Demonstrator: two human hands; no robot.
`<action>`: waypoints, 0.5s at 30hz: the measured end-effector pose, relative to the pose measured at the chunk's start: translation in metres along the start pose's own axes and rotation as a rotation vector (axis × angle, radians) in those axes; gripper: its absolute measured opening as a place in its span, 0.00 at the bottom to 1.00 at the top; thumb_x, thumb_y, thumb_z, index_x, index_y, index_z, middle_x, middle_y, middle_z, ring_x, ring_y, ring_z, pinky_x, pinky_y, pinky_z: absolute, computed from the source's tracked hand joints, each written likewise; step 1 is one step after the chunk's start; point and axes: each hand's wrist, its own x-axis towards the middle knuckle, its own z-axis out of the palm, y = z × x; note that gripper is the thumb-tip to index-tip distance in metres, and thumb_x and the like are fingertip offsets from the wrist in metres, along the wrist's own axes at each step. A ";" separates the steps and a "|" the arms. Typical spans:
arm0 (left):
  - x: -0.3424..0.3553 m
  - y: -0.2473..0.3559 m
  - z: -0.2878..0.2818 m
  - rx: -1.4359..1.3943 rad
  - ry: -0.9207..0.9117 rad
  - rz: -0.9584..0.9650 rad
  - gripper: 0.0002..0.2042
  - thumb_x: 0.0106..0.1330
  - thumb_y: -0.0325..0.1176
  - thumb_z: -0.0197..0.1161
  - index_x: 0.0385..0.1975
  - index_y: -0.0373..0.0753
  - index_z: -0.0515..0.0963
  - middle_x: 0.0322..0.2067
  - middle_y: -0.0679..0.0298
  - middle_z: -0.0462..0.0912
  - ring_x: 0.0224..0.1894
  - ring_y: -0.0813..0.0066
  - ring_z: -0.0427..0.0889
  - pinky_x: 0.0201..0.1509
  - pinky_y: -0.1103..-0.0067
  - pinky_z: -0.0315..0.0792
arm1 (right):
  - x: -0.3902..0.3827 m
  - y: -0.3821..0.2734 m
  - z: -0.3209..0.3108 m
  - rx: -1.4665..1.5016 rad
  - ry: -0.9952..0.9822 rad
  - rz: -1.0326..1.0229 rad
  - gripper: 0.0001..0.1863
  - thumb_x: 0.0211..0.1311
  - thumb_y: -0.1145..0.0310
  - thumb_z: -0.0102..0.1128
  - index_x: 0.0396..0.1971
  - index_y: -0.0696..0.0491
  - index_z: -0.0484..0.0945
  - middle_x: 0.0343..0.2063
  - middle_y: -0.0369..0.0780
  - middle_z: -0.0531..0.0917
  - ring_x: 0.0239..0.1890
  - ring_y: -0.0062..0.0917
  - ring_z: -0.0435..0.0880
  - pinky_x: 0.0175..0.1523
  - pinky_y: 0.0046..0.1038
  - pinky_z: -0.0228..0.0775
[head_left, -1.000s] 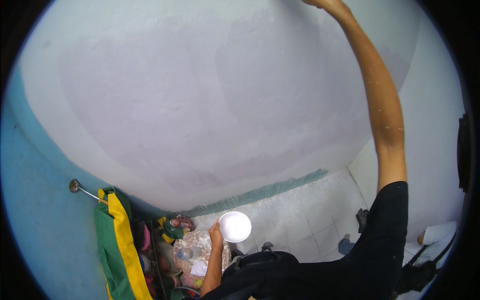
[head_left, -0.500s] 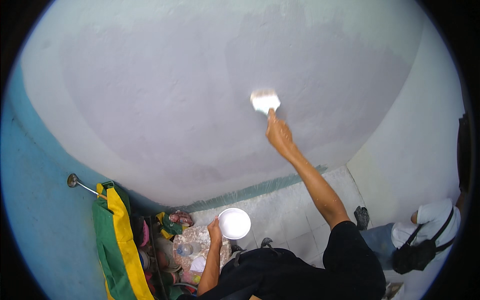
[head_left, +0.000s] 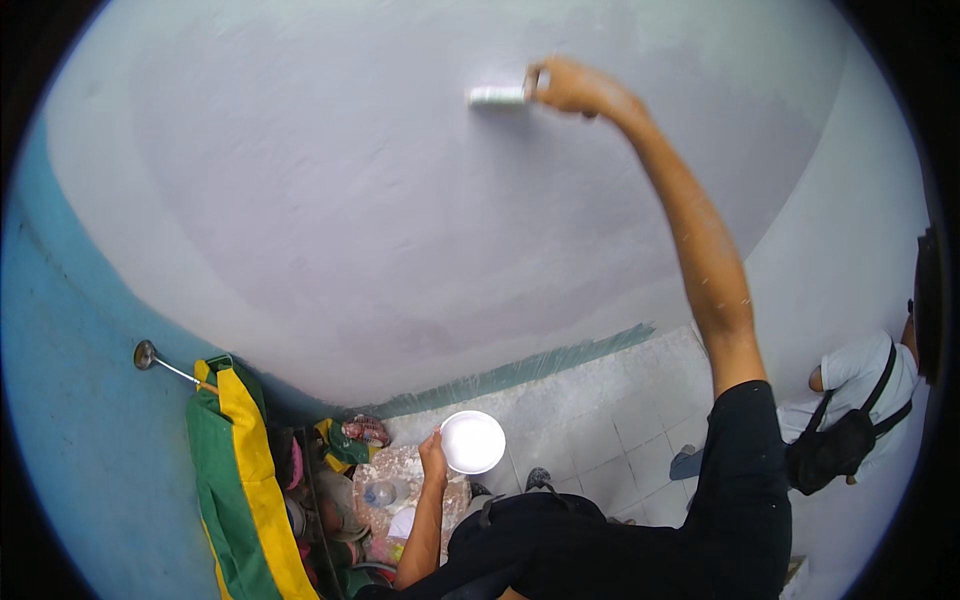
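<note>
Straight ahead, the front wall (head_left: 330, 200), with a left wall (head_left: 70, 360) and a right wall (head_left: 820, 240) at the sides. Up high, before the front wall, the right hand (head_left: 575, 86), with a brush (head_left: 495, 96) in it, sticking out to the left. Far below, the left hand (head_left: 432, 462), at the left edge of a bowl (head_left: 476, 471). Under the bowl, the floor (head_left: 590, 425). Left of the bowl, partly under the left forearm (head_left: 424, 535), a flat top (head_left: 402, 461) with a bottle (head_left: 380, 494) on it. Farther left, by the left wall, a cloth (head_left: 222, 460), with a ladle (head_left: 146, 354) next to its top. Way over on the right, near the right wall, another person (head_left: 850, 362), with a bag (head_left: 835, 452) on the back.
</note>
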 end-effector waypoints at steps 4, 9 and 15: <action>0.005 0.007 -0.012 0.006 0.015 0.010 0.19 0.73 0.42 0.52 0.33 0.31 0.81 0.28 0.66 0.80 0.30 0.78 0.75 0.37 0.77 0.68 | -0.008 -0.034 -0.095 0.021 0.186 0.134 0.17 0.60 0.73 0.49 0.48 0.60 0.77 0.34 0.52 0.84 0.33 0.37 0.85 0.38 0.38 0.78; 0.010 0.006 -0.011 -0.095 0.057 0.002 0.20 0.73 0.43 0.52 0.31 0.31 0.81 0.27 0.68 0.79 0.29 0.80 0.72 0.35 0.78 0.67 | 0.007 -0.015 -0.019 -0.067 0.742 -0.204 0.15 0.65 0.64 0.55 0.50 0.50 0.76 0.21 0.49 0.81 0.20 0.38 0.81 0.23 0.37 0.72; 0.017 -0.003 -0.016 0.042 -0.050 0.022 0.19 0.73 0.42 0.52 0.37 0.29 0.82 0.31 0.65 0.82 0.32 0.79 0.76 0.39 0.79 0.69 | -0.048 0.005 0.208 0.100 0.643 -0.045 0.19 0.69 0.71 0.46 0.57 0.59 0.69 0.23 0.54 0.80 0.26 0.48 0.80 0.31 0.45 0.73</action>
